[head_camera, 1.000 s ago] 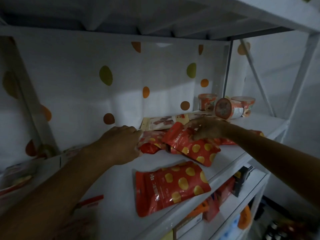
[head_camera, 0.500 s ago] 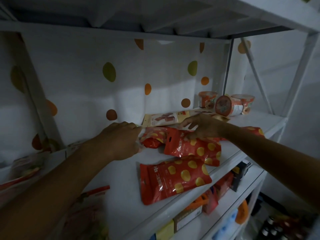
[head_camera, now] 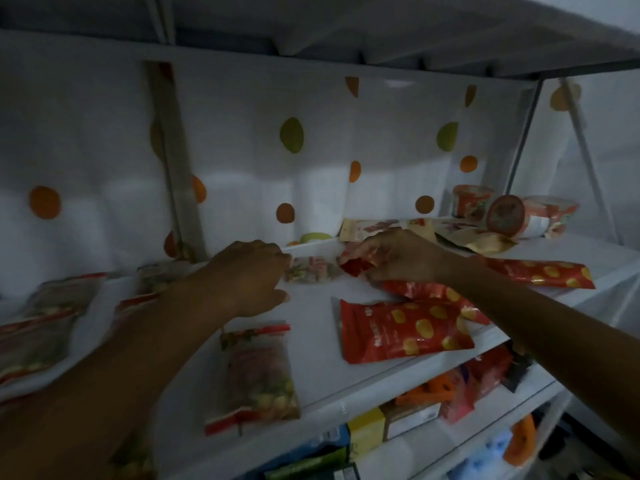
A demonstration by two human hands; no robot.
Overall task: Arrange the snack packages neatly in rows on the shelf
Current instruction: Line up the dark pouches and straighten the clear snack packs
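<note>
On the white shelf (head_camera: pixel 311 310) my left hand (head_camera: pixel 249 275) pinches the left end of a small clear snack packet (head_camera: pixel 311 270) near the back. Just to its right, my right hand (head_camera: pixel 398 254) is closed on the crumpled top of a red packet (head_camera: pixel 356 266). In front of it a red packet with yellow dots (head_camera: pixel 401 330) lies flat. Another red packet (head_camera: pixel 433 292) sits under my right forearm, and a third (head_camera: pixel 540 271) lies further right. A clear packet of mixed snacks (head_camera: pixel 259 372) rests at the front edge, and more clear packets (head_camera: pixel 41 317) lie on the left.
Beige flat packets (head_camera: pixel 381 226) lie at the back against the dotted white backing. Red snack cups (head_camera: pixel 472 200) stand at the back right, one cup (head_camera: pixel 505 216) tipped on its side. The lower shelf (head_camera: pixel 415 431) is packed with boxes and bags. A metal post (head_camera: pixel 523 147) stands at the right.
My view has swung left and down, showing more clear packets on the left. My right hand has shifted left and closed on a red packet's top. The clear packet now shows between my hands.
</note>
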